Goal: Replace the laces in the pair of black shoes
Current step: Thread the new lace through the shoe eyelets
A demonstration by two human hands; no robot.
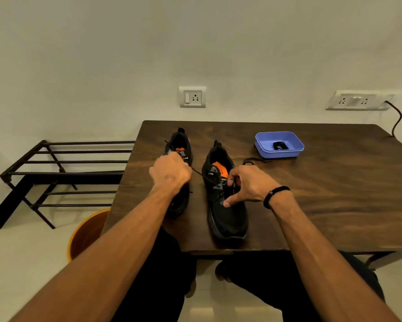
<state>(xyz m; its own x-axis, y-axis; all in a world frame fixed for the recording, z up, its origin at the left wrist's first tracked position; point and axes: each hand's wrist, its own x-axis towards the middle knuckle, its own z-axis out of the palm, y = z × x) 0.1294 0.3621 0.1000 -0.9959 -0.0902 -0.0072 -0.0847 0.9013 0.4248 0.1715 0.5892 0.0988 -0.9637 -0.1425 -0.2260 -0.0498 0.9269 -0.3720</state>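
Two black mesh shoes [226,205] stand on the brown wooden table [323,194]. Left hand [171,174], fist clenched, draws the black lace [201,174] taut; right hand [249,185] pinches the eyelets, steadying the shoe, presumably for threading.

Both forearms are showing bare all the way up, no sleeves coming into view at all. The right wrist is wearing a thin black bracelet [275,195], looks like a cord or bead band, with one small darker bead or knot sitting on the inner side. Lower down, the legs are wearing black trousers [276,287]. Can't tell the fabric, it's all reading as plain dark.
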